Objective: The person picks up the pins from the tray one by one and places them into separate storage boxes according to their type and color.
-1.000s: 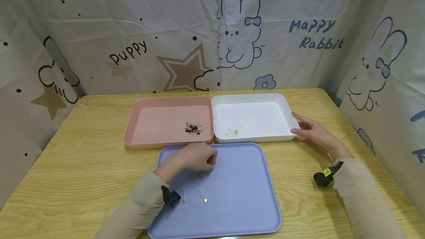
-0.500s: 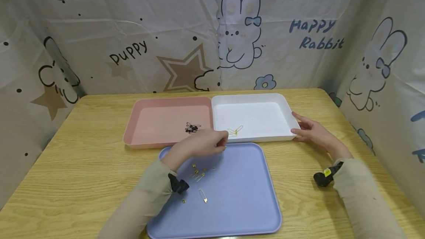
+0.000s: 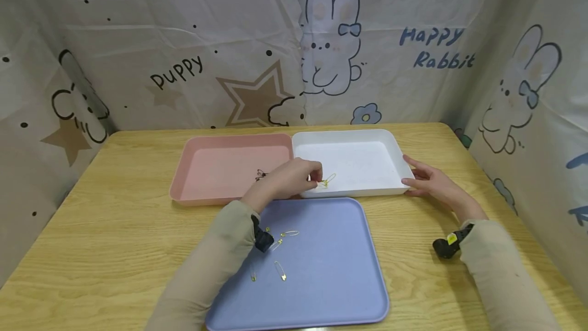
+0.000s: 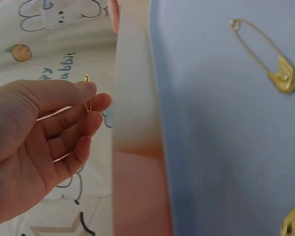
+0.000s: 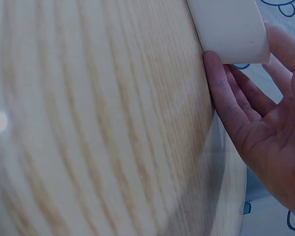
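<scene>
A gold safety pin (image 4: 88,93) is pinched between the thumb and fingertips of my left hand (image 3: 296,175). That hand is over the left front part of the white tray (image 3: 358,160), just beside a few gold safety pins (image 3: 327,182) lying in it. My right hand (image 3: 434,185) holds the right end of the white tray, thumb and forefinger spread along its wall. More gold safety pins (image 3: 280,270) are scattered on the blue tray (image 3: 335,269), some hidden by my left wrist. Black safety pins (image 3: 261,173) lie in the pink tray (image 3: 220,167), mostly covered by my left hand.
Pink and white trays stand side by side at the back of the wooden table (image 3: 115,218), with the blue tray in front. A printed cloth (image 3: 184,29) hangs behind and on both sides. Each wrist wears a small black camera (image 3: 447,246).
My left hand has moved up and right from the blue tray to over the white tray, carrying the gold safety pin. My right hand stays at the white tray's end.
</scene>
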### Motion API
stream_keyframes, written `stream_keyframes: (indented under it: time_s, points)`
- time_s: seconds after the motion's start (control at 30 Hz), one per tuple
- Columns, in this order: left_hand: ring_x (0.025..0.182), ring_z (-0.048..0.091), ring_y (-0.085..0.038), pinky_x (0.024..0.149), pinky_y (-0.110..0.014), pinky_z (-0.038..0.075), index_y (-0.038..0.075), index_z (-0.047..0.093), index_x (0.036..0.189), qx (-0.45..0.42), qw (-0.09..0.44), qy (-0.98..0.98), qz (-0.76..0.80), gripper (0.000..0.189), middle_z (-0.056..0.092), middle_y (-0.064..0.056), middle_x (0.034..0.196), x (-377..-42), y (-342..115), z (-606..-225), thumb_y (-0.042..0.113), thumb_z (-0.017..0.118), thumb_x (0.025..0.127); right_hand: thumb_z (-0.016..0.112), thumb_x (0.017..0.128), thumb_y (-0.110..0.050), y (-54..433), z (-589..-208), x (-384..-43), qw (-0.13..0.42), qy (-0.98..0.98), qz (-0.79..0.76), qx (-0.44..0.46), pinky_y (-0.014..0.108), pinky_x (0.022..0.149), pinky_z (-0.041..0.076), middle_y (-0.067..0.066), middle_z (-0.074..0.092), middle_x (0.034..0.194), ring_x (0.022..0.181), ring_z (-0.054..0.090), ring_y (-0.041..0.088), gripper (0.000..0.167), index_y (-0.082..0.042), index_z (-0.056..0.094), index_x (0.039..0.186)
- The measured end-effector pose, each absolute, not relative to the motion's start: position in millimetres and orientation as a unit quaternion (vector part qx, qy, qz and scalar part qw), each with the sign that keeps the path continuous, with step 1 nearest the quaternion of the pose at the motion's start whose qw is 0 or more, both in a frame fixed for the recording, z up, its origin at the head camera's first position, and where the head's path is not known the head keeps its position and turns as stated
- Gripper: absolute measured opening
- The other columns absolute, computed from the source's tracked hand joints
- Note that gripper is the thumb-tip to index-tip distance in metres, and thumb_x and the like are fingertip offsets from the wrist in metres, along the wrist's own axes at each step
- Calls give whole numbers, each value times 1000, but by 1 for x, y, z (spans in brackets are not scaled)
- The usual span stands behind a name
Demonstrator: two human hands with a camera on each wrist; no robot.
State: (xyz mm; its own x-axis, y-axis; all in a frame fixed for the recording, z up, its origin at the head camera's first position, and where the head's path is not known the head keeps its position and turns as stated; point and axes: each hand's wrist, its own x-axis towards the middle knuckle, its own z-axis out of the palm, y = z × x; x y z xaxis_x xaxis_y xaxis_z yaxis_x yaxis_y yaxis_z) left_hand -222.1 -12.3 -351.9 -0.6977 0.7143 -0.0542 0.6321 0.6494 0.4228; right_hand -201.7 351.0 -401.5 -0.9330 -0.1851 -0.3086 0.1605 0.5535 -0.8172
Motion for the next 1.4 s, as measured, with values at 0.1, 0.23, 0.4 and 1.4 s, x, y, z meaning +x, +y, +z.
stream_keyframes:
  time_s: [0.1,0.23,0.4,1.4]
  points:
    - [84,54,-10,76,-26,43,10,62,94,367,117,902,197,10,61,3,91,-227,-8,-357,10,56,86,60,86,-37,350,-402,-202,183,855,-486,-10,28,82,49,29,27,137,101,54,21,81,-23,8,146]
    - [83,52,-12,75,-26,42,9,62,92,359,119,905,196,9,61,1,89,-234,-1,-363,7,56,85,60,87,-34,349,-401,-201,182,849,-496,-17,29,81,49,30,27,137,99,54,17,81,-22,7,147]
    - [81,52,-14,77,-27,42,11,61,85,358,106,911,177,7,62,0,88,-242,3,-372,6,57,83,60,86,-36,347,-400,-202,181,852,-492,-16,29,82,49,30,27,137,100,54,20,82,-23,7,146]
    - [86,55,-13,76,-29,44,14,64,89,330,96,928,145,7,62,2,93,-237,-9,-370,14,58,86,60,87,-33,347,-401,-202,183,847,-499,-15,32,82,49,32,25,137,103,52,24,81,-23,6,146]
